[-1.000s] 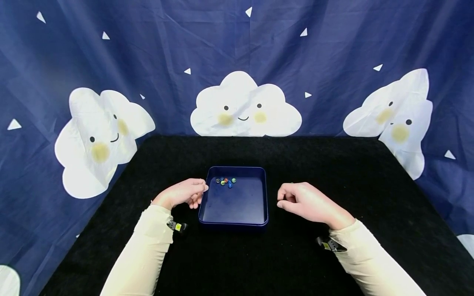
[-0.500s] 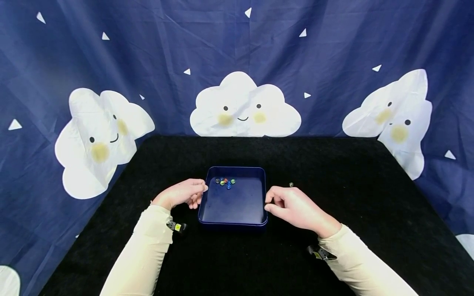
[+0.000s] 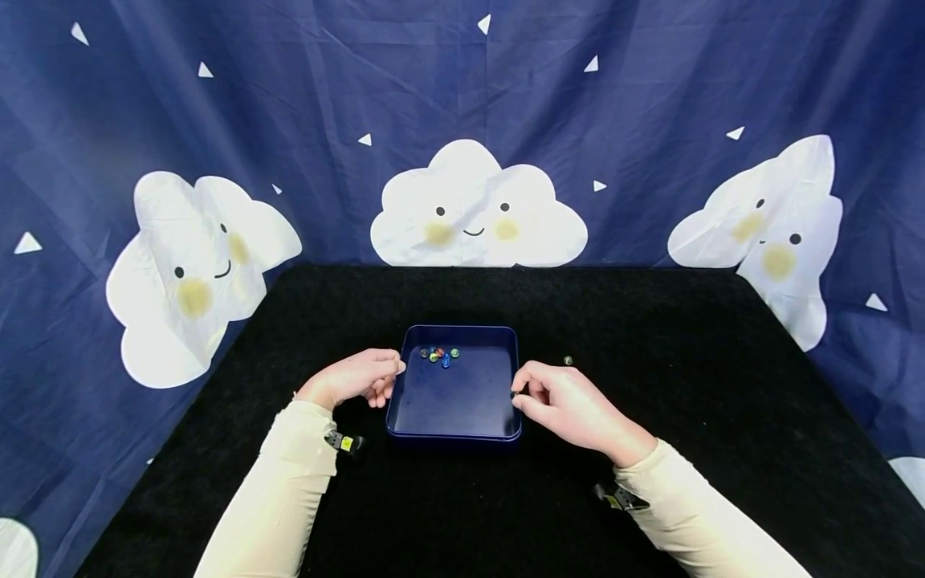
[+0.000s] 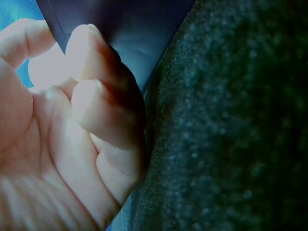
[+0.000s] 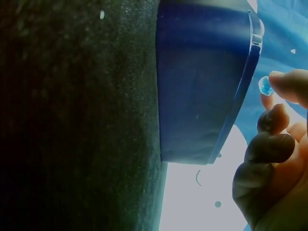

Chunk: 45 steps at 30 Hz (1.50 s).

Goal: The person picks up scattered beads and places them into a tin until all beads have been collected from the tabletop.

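Note:
A square dark-blue tray (image 3: 462, 437) with upright walls holds several small glass marbles (image 3: 440, 353) near its far left corner. At its left side my left hand (image 3: 357, 376) grips the rim with thumb and fingers; the left wrist view has the curled fingers (image 4: 89, 103) against the tray wall (image 4: 144, 43). My right hand (image 3: 567, 401) is at the right rim, pinching a marble (image 5: 265, 85) between thumb and index finger. In the right wrist view that marble looks clear with blue inside, and it is above the rim.
Another marble (image 3: 568, 360) lies on the black cloth (image 3: 650, 321) just beyond the right hand. A dark-blue curtain (image 3: 318, 120) with white clouds surrounds the table at the back and sides.
My right hand has moved left to the tray's right rim with the pinched marble, uncovering the marble on the cloth. The left hand stays where it was.

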Available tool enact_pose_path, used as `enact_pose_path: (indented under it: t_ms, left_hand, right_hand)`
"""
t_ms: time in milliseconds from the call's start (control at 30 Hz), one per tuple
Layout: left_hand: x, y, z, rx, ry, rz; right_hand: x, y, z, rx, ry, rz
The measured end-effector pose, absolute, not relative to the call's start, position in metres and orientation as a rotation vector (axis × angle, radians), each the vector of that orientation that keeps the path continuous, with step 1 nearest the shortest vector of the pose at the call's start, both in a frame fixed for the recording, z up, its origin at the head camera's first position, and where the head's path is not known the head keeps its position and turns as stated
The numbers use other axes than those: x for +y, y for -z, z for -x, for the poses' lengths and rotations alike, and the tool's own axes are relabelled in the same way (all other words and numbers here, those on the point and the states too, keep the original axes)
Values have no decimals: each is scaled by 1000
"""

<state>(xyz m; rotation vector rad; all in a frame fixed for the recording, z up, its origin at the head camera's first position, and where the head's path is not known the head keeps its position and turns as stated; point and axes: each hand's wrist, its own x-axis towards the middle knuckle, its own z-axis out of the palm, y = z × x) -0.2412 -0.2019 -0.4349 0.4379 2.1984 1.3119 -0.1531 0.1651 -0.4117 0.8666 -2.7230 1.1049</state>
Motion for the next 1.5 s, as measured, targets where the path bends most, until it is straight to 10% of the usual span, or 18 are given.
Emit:
enact_pose_path:
  t_ms: [1500]
  left_hand:
    - [-202,436,243,2200,-1322,-430]
  right_hand:
    - [242,413,195,-2820,-1041,-454]
